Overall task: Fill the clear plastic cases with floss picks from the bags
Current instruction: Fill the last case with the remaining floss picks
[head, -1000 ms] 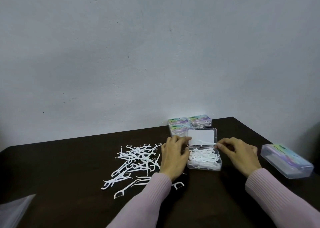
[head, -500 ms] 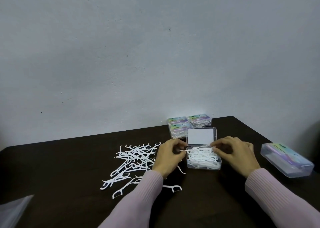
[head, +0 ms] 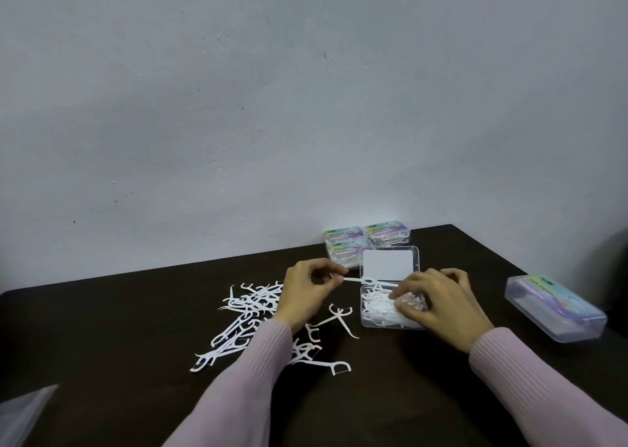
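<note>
White floss pick (head: 356, 279), pinched in the left hand (head: 307, 292) mid-frame: lay it flat into the open case (head: 370, 322) while the right hand (head: 438, 305), fingers curled, presses the heap.

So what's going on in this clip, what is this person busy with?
A person in pink sleeves is packing white plastic floss picks into an open clear plastic case on a dark table. The left hand pinches one white floss pick at the case's edge, while the right hand rests on the picks already inside. A loose pile of floss picks lies to the left. Closed labelled cases sit behind, and another closed clear case to the right.
</note>
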